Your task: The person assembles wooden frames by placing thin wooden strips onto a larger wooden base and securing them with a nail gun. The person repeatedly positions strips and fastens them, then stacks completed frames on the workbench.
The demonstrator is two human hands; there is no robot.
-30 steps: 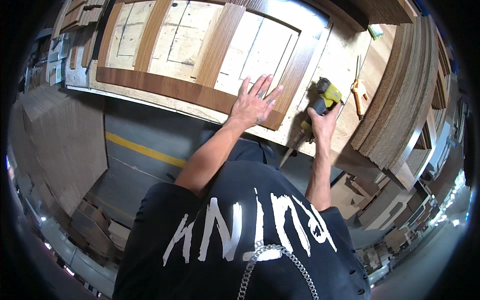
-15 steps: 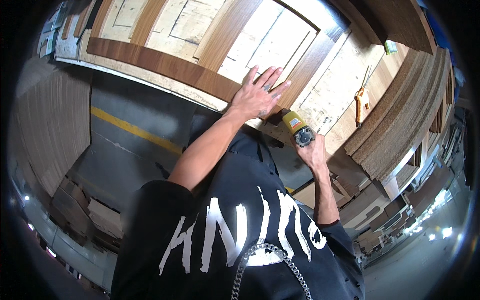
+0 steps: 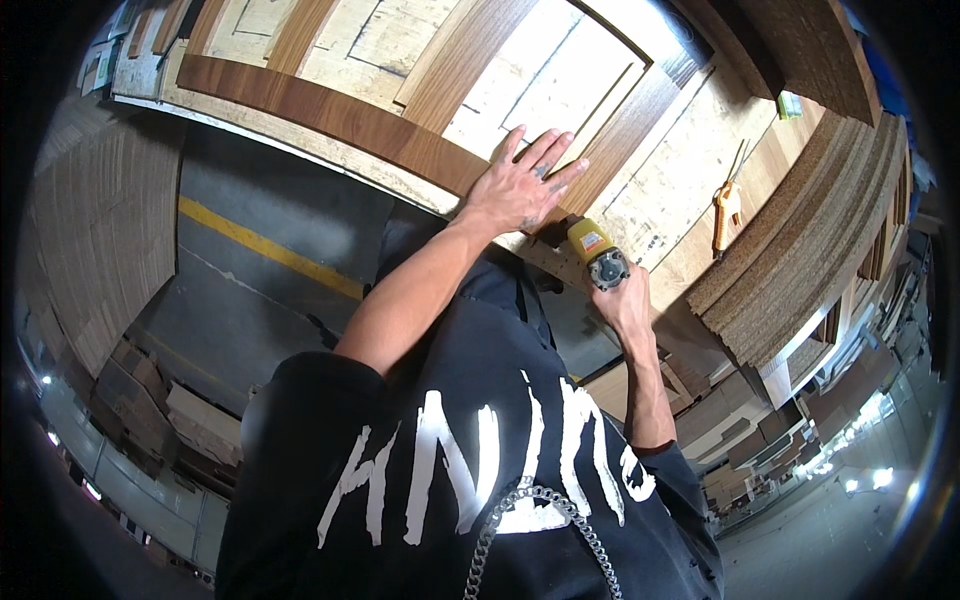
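My left hand lies flat with fingers spread over the near right corner of a brown wood-grain frame, pressing on its near rail and an upright piece. In my right hand is a yellow nail gun with a dark bolted end cap, its nose against the frame's near edge at that corner. The exact contact point of the nose is in shadow. The frame rests on a pale, marked workbench, with several cross pieces running away from its near rail.
An orange-handled air blow gun lies on the bench at right. Beyond it stands a curved stack of brown boards. Dark boards rise at the far right. A board stack stands left, beside a yellow floor line.
The view has shifted slightly. My left hand stays flat on the frame, and the nail gun stays at the same corner in my right hand.
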